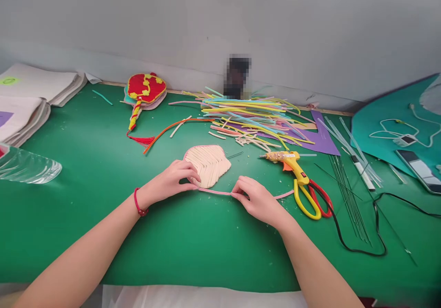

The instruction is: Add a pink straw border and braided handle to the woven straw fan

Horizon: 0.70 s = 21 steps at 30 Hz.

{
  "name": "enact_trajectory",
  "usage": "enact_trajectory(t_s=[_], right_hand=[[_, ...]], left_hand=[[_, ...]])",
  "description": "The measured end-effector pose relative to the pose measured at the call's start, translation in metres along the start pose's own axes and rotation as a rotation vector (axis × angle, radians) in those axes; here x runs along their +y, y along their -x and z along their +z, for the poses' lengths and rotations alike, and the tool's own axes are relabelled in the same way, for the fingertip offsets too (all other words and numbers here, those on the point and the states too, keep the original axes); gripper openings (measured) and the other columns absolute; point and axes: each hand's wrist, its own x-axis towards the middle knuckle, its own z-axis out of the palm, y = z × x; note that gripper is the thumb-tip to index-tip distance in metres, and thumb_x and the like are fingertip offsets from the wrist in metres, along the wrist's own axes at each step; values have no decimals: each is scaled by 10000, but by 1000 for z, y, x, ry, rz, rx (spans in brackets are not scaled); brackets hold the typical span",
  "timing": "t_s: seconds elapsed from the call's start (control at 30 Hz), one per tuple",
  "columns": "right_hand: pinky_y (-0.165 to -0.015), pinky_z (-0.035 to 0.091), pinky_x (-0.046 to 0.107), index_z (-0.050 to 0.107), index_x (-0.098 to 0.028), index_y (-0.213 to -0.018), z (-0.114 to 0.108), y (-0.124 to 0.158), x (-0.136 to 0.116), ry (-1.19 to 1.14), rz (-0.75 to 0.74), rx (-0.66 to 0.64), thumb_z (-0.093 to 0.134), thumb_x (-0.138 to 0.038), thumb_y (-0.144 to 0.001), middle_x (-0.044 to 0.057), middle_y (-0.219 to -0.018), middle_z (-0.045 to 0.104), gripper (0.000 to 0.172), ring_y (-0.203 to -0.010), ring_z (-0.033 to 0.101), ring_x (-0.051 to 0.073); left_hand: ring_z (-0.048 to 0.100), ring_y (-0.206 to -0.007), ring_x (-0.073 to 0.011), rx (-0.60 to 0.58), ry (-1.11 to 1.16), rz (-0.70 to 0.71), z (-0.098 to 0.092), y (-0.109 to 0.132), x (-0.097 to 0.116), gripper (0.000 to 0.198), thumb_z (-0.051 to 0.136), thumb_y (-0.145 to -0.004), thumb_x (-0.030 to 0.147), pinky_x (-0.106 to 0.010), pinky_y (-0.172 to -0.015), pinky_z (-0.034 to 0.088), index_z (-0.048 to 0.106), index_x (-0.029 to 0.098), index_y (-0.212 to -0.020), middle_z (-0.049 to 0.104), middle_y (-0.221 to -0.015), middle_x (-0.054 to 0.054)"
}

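Green desk (86, 170). On it: woven leaf piece (210, 163), pink strip (217, 192), heap of coloured strips (248, 115), glue gun (289, 161), scissors (315, 200), red-yellow fan (144, 89), purple sheet (324, 140), folded cloth bags (31, 96), plastic bottle (27, 165), phone (420, 170), black cable (361, 248).

No legible text, label, brand, number or sign anywhere in view. Green round mark on the cloth bag (9, 81) at far left: too small and blurred to read. Yellow curling pattern on the red fan (146, 87): ornament only, no characters made out. Screen of the phone (420, 169) at far right: pale glare, nothing readable. Body of the glue gun (287, 158): speckled, no marking distinguishable.
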Motion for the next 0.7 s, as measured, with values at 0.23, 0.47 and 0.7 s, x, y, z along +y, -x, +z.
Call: enact_trajectory(t_s=[0.23, 0.47, 0.7], right_hand=[[-656, 398, 286, 489, -198, -739, 0, 0, 0, 19, 12, -15, 477, -131, -880, 16, -765, 553, 156, -718, 483, 149], [-662, 404, 290, 496, -199, -748, 2, 0, 4, 41, -5, -9, 459, -136, -890, 24, -777, 554, 159, -731, 494, 156], [-652, 417, 279, 494, -198, -752, 5, -1, 6, 8, 11, -14, 454, -142, -890, 23, -782, 546, 155, -754, 504, 154]], left_hand=[[535, -987, -172, -53, -33, 14, 5, 0, 2, 120, 557, -858, 310, -308, -918, 324, 637, 228, -895, 629, -963, -21], [559, -946, -151, -39, -87, 34, 5, 0, 2, 147, 521, -881, 306, -302, -918, 315, 649, 235, -894, 645, -941, -14], [567, -927, -154, -19, -58, 52, 5, -1, -1, 198, 489, -902, 291, -289, -895, 349, 676, 231, -872, 661, -931, -27]])
